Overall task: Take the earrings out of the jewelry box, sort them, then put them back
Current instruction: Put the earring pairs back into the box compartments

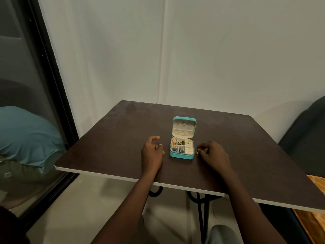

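A small teal jewelry box (181, 157) lies open in the middle of the dark table (112, 138), its cream-lined lid (183, 128) standing up at the back. Its compartments hold orange-gold earrings (174, 141), dark green earrings (181, 143), a gold earring (188, 142) and bluish earrings (178, 149). My left hand (152, 152) rests on the table just left of the box, fingers loosely curled and holding nothing. My right hand (213, 154) sits just right of the box, with fingertips pinched on a small gold earring (197, 151).
The table's near edge (158, 184) has a white rim and black metal legs below. A white wall stands behind. A dark-framed glass door is at the left, a dark chair (306, 138) at the right and an orange patterned cloth (316, 187) at the lower right.
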